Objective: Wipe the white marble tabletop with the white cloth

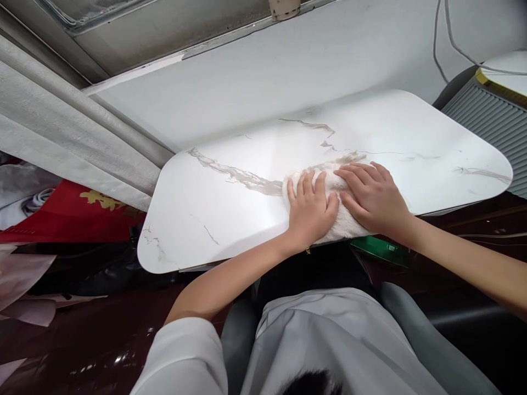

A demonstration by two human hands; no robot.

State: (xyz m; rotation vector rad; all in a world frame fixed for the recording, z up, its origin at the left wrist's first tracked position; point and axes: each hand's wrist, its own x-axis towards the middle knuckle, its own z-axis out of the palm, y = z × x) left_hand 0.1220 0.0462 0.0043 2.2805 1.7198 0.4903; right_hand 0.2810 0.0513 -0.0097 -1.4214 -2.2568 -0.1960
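White fluffy cloth (pixel 348 226) lay at the table's (pixel 230 219) near edge. The left hand (pixel 310 211) and right hand (pixel 373 197), both open flat, pressed side by side on it, pinning it down.

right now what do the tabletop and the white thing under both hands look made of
Tabletop: marble or marble-look slab, white with grey-brown veins, smooth with a glossy glare. White thing: soft fluffy cloth, maybe a towel, going by its fuzzy edge.
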